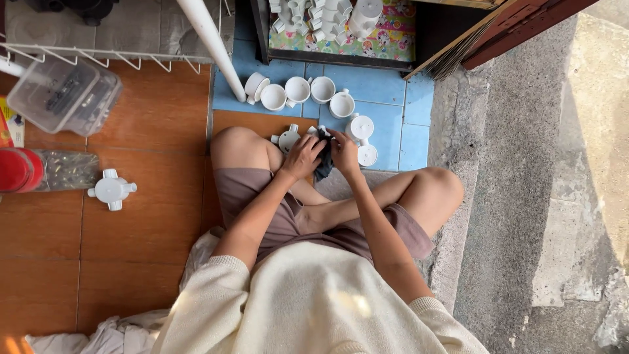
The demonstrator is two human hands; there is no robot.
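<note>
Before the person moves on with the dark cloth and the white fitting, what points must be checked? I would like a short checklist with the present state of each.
1. Both hands on the work: ok. The left hand and the right hand meet over the dark cloth.
2. Grip on the white fitting: cannot tell; the cloth and fingers hide most of it.
3. Row of white cups on the blue tiles: ok, apart from the hands.
4. White fittings by the right hand: ok, touching nothing the hands hold.
5. Lone cross-shaped fitting on the orange tiles: ok, set apart from the hands.
</note>
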